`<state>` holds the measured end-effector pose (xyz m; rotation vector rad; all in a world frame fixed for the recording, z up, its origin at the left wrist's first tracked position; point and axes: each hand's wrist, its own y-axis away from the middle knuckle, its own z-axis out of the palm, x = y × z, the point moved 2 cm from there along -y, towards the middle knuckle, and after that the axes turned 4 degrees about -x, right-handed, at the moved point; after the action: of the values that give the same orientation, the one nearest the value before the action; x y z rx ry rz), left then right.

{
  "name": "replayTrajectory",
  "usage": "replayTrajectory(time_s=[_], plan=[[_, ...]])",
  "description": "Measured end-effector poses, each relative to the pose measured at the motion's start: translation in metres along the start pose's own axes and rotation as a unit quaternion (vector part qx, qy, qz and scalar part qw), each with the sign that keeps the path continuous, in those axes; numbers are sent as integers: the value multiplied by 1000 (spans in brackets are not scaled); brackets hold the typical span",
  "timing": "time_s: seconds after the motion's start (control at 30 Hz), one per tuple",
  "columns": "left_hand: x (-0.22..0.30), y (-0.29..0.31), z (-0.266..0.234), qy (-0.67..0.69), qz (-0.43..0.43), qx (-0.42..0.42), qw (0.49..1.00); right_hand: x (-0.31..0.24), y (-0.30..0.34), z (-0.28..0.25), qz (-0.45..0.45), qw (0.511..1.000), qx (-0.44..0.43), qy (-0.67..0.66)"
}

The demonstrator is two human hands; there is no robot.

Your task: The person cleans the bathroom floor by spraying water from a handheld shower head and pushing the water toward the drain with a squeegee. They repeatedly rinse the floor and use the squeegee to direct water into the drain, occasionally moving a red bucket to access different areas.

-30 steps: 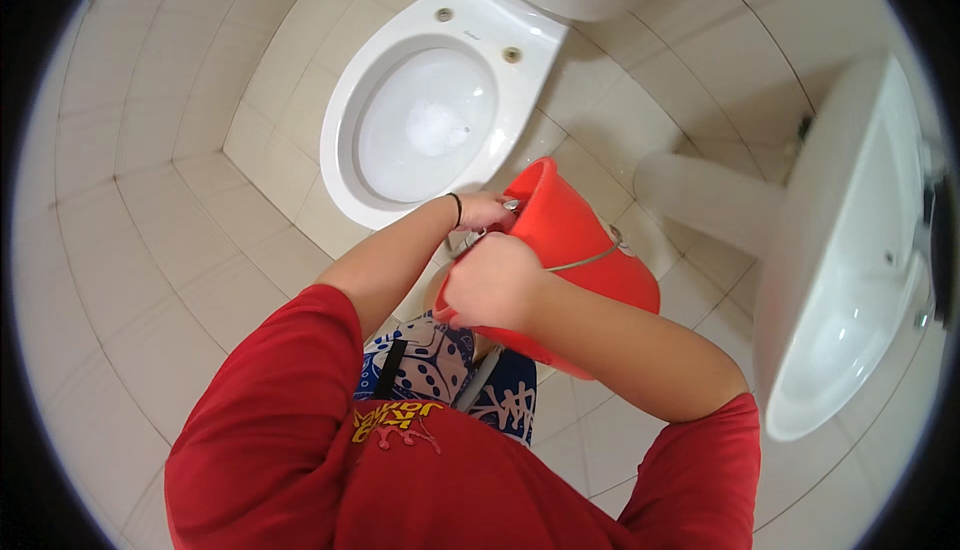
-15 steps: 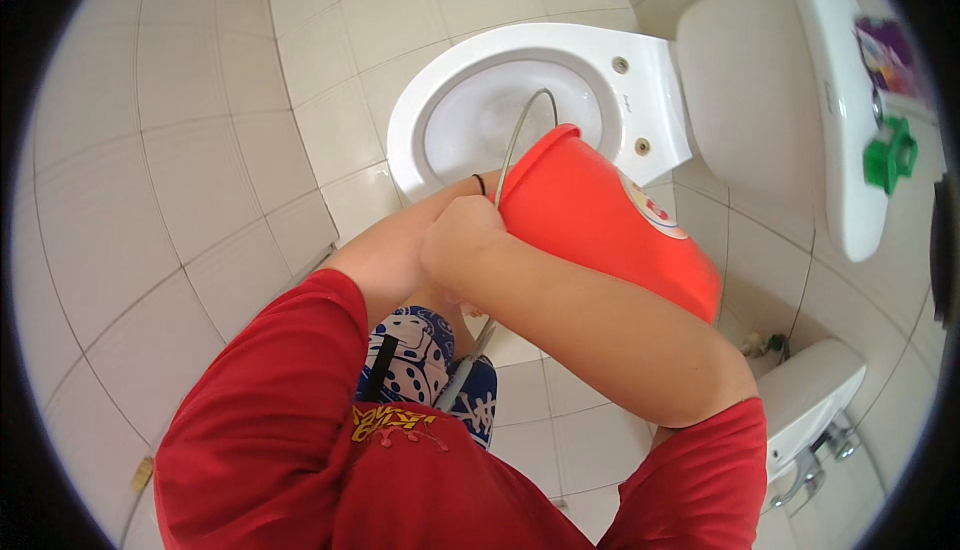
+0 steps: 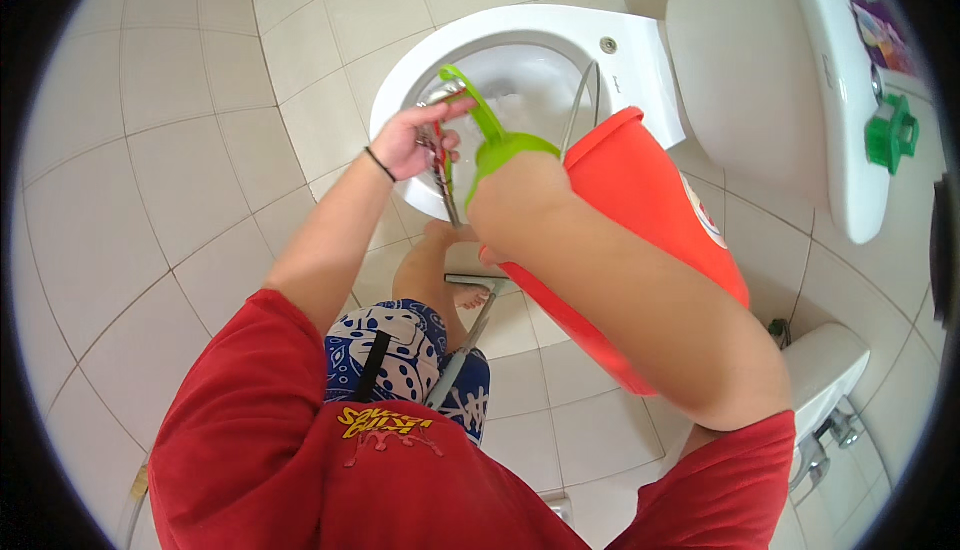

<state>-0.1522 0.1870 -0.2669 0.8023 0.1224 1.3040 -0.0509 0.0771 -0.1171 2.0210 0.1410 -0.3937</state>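
Observation:
A red plastic bucket (image 3: 640,220) is tilted at the near right side of the white toilet bowl (image 3: 400,80), its thin wire handle (image 3: 583,100) standing over the bowl. My right hand (image 3: 492,255) grips the bucket near its rim, mostly hidden behind its own forearm. By that wrist, a green dipper (image 3: 487,115) shows its long handle over the bowl; part of its cup is hidden by the arm. My left hand (image 3: 408,145), with a dark band at the wrist, is closed around shiny silver, red and green strip-like items (image 3: 440,155) too jumbled to name, beside the dipper handle.
A squeegee (image 3: 470,338) leans between my legs. At the right stand the toilet's raised lid (image 3: 740,70), a green plastic object (image 3: 890,137) and a purple packet (image 3: 880,35). Lower right, a white fixture has metal taps (image 3: 825,445). Tiled wall (image 3: 170,170) borders the left.
My left hand has come out of the bucket's mouth and moved up and left with the shiny items. The green dipper has come into view. The bucket has shifted slightly right and down.

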Motion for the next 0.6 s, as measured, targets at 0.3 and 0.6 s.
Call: replayTrajectory(time_s=[0.3, 0.6], plan=[[90, 85, 121, -408, 21, -45, 912, 2, 104, -7, -46, 944, 309, 107], [63, 90, 162, -735, 50, -15, 676, 9, 24, 109, -7, 798, 602, 39]])
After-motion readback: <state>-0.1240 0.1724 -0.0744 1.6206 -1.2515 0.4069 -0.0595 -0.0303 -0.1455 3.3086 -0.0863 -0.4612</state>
